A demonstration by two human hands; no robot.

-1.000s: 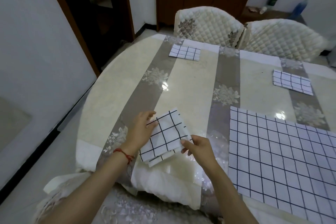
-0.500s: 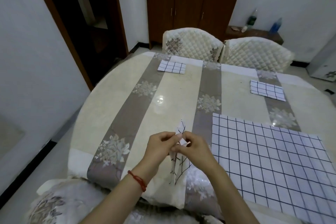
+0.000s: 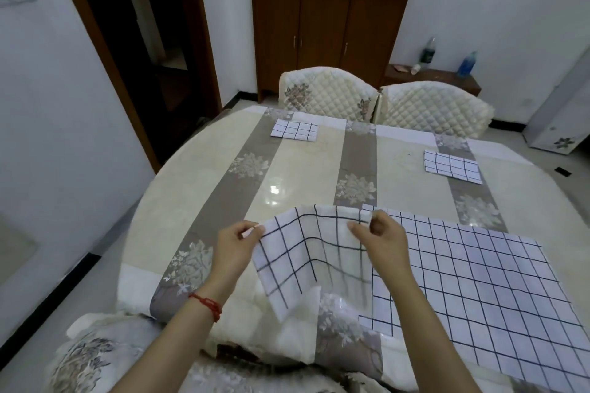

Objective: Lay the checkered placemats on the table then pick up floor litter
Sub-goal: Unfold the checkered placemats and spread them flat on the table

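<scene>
I hold a white placemat with black checks in the air above the near edge of the round table. It hangs partly unfolded and still creased. My left hand pinches its top left corner. My right hand pinches its top right corner. A fully spread checkered placemat lies flat on the table to the right, under my right forearm. Two folded checkered placemats rest farther off, one at the far left and one at the far right.
Two quilted cream chairs stand at the table's far side. A brown cabinet and a low shelf with bottles line the back wall. A dark doorway opens at the left. Another chair back sits below me.
The folded placemat was lifted off the table, then opened out as my hands moved apart. The view has tilted upward, showing more of the room.
</scene>
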